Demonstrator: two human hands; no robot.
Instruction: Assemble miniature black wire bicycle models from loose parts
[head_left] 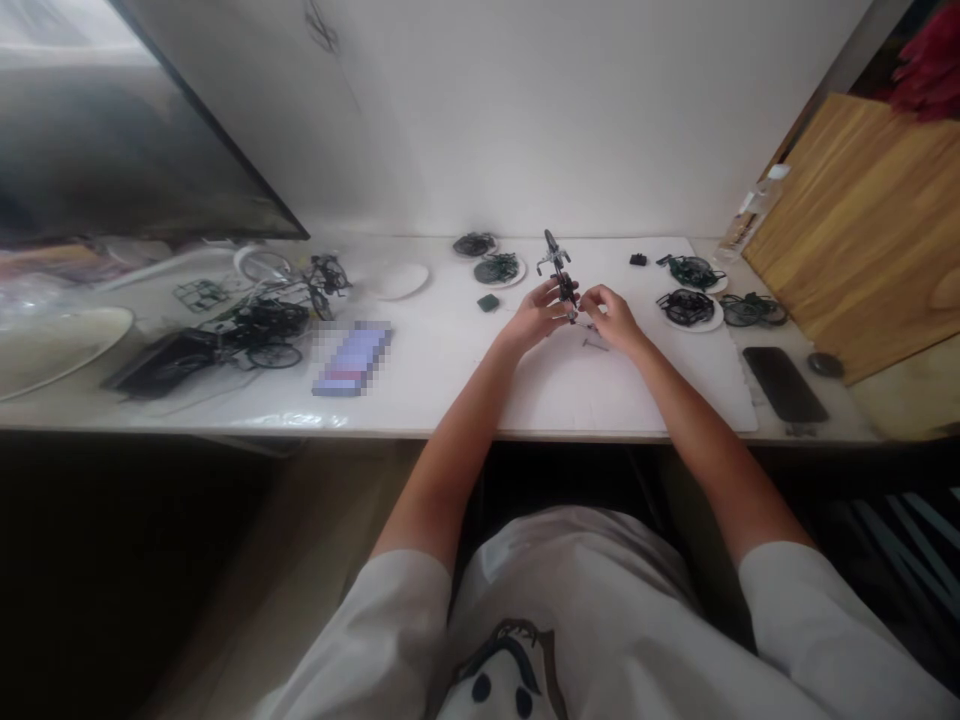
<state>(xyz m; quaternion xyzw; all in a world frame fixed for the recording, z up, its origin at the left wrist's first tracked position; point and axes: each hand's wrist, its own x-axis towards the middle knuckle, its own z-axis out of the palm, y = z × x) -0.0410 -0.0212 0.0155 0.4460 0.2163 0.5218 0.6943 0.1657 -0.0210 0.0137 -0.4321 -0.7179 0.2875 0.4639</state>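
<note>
A small model bicycle (556, 258) stands up between my hands over the white sheet, its handlebar and front wheel pointing away from me. My left hand (536, 314) is wrapped round its rear part from the left. On the right, my right hand (609, 315) has its thumb and fingers pinched together at the bicycle's lower right side; what lies between the fingertips is too small to make out. A thin T-shaped metal piece (595, 344) lies on the sheet just below my right hand.
Plates of dark parts (498, 269) (690, 311) stand behind and right. Model bicycles (274, 325) crowd the left, near a blurred blue item (352, 358). A black phone (785, 384), a bottle (756, 212) and a wooden board (862, 230) are at the right.
</note>
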